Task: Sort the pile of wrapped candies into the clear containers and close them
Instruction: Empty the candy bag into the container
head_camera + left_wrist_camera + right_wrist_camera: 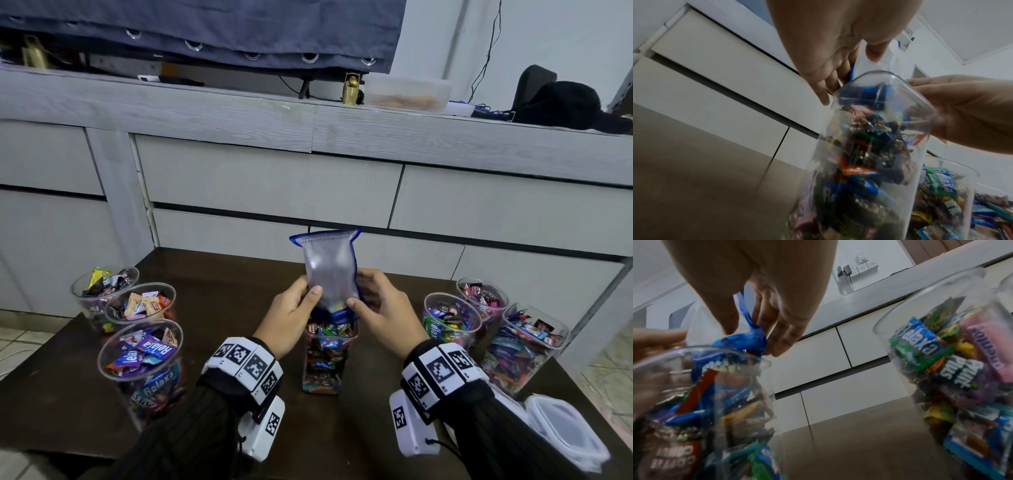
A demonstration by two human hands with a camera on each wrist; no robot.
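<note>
A clear plastic bag with blue edges is held upside down, mouth over a tall clear container full of wrapped candies at the table's middle. My left hand pinches the bag's left side, thumb on its front. My right hand grips the right side near the mouth. A few candies sit in the bag's lower end. In the left wrist view the container rises below my fingers. In the right wrist view the crumpled blue bag edge sits at the container rim.
Three open candy-filled containers stand on the left of the dark table, three more on the right. Clear lids lie at the front right. Grey drawers stand behind the table.
</note>
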